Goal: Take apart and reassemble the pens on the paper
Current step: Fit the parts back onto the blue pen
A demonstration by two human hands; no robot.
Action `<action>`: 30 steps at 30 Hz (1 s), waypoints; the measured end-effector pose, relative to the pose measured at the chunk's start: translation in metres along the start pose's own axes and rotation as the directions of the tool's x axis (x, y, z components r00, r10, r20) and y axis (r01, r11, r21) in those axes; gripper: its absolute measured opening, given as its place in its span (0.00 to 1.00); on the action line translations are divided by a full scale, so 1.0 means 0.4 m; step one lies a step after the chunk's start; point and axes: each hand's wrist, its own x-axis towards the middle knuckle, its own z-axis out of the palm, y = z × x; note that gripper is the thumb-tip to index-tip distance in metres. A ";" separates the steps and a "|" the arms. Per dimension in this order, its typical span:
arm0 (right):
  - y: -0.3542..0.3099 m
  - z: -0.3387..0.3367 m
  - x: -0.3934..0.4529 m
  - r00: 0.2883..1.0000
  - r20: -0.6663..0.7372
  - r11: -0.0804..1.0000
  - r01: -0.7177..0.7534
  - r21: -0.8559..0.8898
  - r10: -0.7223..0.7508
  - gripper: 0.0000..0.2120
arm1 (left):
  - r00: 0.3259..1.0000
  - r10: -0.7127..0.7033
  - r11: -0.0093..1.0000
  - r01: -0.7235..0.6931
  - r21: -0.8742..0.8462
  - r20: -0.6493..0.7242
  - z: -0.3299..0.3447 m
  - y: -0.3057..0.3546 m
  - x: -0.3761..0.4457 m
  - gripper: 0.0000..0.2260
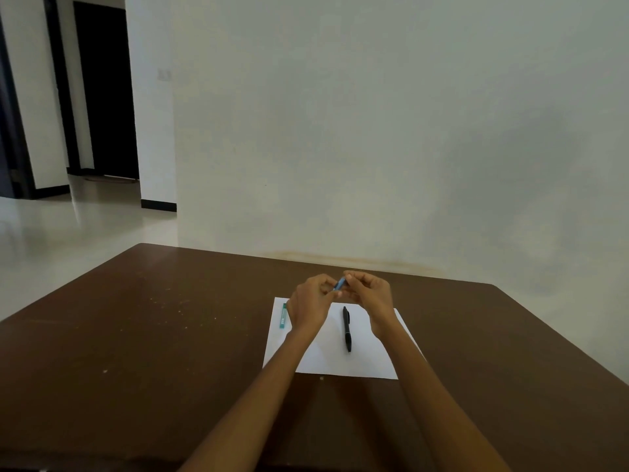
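While both hands meet above the far edge of the paper (326, 356), a blue pen (339, 284) sits pinched between them: the left hand (311, 299) curls its fingers round the lower end and the right hand (369, 294) curls round the upper end, so only a short stretch of the barrel shows in the gap. Which part is being worked cannot be told, since the fingers hide the joints.

The likeliest trouble, as I judge it, is a small inner piece such as a spring or refill slipping free when the barrel parts; held up off the paper, it could bounce onto the brown surface (170, 335) and be hard to spot among the pale specks at centre left of the frame. A twist with too loose a pinch could also drop the pen onto the black pen (346, 329) lying lengthwise just below the hands, rolling it.

A teal pen part (283, 316) lies at the paper's left edge, close beside the left wrist, where a sweep of the forearm might nudge it off the sheet.

Room is generous: open surface spreads to the left and right of the paper, and the far edge by the wall lies not far beyond the hands.
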 end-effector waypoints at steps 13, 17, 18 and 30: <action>0.050 -0.070 0.027 0.980 -0.201 0.982 -0.044 -0.184 0.006 0.09 | 0.998 -0.050 0.994 0.053 -0.092 0.033 0.033 0.001 0.016 0.07; 0.075 -0.164 0.053 0.976 -0.211 0.713 -0.105 -0.693 -0.062 0.13 | 0.996 -0.080 0.987 0.086 -0.138 0.050 0.044 0.020 0.033 0.07; 0.083 -0.181 0.057 0.984 -0.173 0.644 -0.100 -0.758 -0.051 0.14 | 0.995 -0.090 0.984 0.097 -0.149 0.053 0.050 0.022 0.038 0.07; 0.112 -0.199 0.128 0.994 -0.052 0.331 -0.082 -0.940 0.099 0.10 | 0.992 -0.113 0.973 0.122 -0.196 0.055 0.106 -0.019 0.046 0.06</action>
